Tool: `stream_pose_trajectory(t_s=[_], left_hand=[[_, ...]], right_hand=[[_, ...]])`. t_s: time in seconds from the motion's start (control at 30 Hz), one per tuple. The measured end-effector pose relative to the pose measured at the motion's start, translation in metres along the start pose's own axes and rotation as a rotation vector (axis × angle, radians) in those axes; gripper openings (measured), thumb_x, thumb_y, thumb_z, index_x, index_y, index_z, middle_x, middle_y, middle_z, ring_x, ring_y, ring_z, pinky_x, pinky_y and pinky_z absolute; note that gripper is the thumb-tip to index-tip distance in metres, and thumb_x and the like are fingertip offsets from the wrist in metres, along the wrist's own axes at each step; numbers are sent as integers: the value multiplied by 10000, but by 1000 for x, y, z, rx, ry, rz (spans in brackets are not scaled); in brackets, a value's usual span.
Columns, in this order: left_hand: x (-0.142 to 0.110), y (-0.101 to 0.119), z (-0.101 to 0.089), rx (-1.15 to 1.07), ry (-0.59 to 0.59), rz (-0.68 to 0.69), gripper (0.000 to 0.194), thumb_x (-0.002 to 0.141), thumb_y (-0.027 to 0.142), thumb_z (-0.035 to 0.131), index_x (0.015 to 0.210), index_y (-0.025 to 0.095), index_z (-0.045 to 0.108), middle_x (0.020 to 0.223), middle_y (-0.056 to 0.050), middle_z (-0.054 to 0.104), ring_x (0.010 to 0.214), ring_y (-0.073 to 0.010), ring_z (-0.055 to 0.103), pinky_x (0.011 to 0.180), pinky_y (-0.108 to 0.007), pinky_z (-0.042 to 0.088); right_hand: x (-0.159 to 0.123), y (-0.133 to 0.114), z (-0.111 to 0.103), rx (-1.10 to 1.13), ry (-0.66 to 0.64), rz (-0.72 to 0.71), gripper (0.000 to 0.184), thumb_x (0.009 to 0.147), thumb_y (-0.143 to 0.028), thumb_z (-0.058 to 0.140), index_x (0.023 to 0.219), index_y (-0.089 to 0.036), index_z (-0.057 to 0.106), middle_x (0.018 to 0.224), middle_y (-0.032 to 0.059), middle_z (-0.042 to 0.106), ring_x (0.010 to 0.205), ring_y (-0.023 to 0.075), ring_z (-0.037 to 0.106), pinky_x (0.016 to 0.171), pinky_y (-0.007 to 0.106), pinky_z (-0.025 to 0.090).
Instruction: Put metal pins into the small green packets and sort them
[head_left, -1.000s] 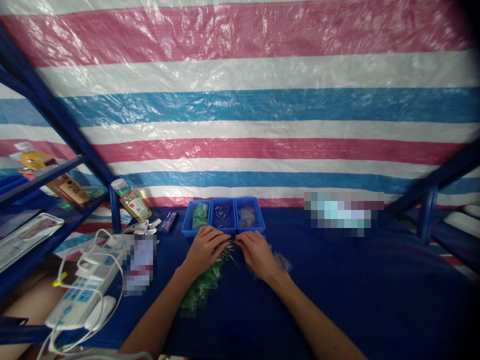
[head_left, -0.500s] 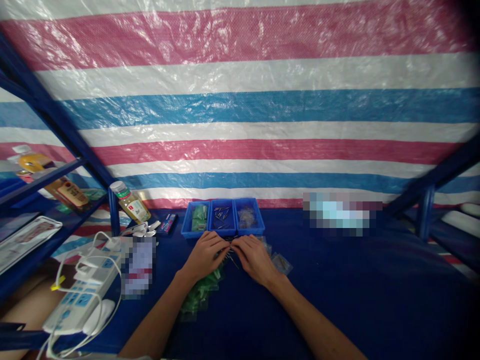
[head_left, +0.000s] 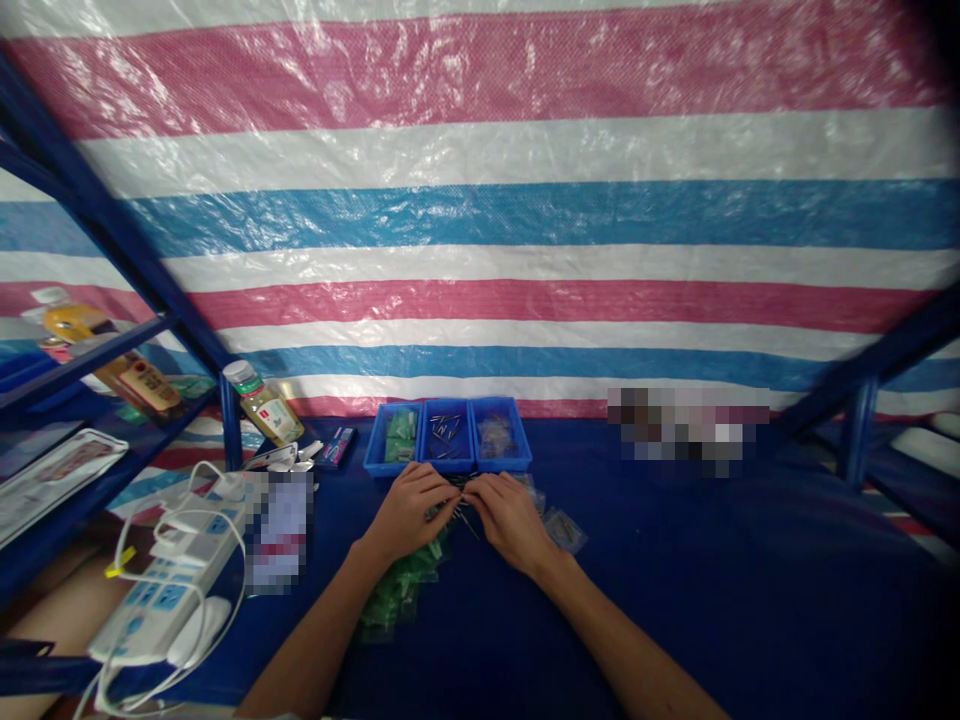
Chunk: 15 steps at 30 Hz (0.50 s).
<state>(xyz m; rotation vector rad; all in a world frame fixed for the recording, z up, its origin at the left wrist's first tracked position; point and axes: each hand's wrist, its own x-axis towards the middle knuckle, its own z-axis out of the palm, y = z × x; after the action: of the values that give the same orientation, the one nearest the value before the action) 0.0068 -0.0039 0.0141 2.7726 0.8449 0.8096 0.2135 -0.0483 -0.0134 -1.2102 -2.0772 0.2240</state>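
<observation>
My left hand (head_left: 420, 508) and my right hand (head_left: 510, 515) meet fingertip to fingertip over the blue table. Both are closed in a pinch; what they hold is too small and hidden to name. Thin metal pieces (head_left: 469, 522) stick out below the fingers. Just beyond are three joined blue bins: the left bin (head_left: 381, 469) has green packets (head_left: 401, 428), the middle bin (head_left: 451, 464) dark slim metal pieces (head_left: 444, 428), the right bin (head_left: 517, 464) small clear bags (head_left: 496, 436). Green packets are piled beside my left forearm, and clear bags (head_left: 562, 530) lie beside my right wrist.
At left lie a power strip (head_left: 142, 610) with white cables, a small blue box (head_left: 337, 446) and a bottle (head_left: 266, 408). Blue metal posts (head_left: 855, 430) frame both sides. A striped plastic sheet (head_left: 525, 220) hangs behind the table (head_left: 750, 580). Two patches are blurred out.
</observation>
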Motion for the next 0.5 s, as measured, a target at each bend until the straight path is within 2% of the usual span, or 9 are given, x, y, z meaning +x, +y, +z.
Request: stream_pose_trajectory(t_s=[0.07, 0.23, 0.5], left_hand=[[0, 0, -1, -7, 5, 1, 162, 993, 235, 575, 948, 223, 731, 901, -45, 746, 884, -194, 636, 879, -396, 462], [0, -1, -1, -8, 11, -4, 166, 991, 228, 573, 957, 223, 735, 920, -48, 752, 892, -194, 639, 886, -400, 468], [-1, -1, 1, -18, -4, -2, 156, 995, 228, 570, 941, 219, 716, 909, -41, 748, 890, -194, 638, 890, -399, 463]], right_hand=[[0, 0, 0, -2, -4, 9, 168, 1064, -200, 473, 1004, -212, 629, 927, 54, 717, 864, 216, 657, 838, 356, 440], [-1, 0, 0, 5, -16, -23, 152, 1060, -189, 475, 1114, -214, 616, 973, 64, 725, 895, 217, 665, 840, 352, 449], [0, -2, -2, -21, -19, -16, 175, 1062, -185, 463, 1007, -212, 627, 927, 56, 718, 863, 208, 660, 831, 348, 438]])
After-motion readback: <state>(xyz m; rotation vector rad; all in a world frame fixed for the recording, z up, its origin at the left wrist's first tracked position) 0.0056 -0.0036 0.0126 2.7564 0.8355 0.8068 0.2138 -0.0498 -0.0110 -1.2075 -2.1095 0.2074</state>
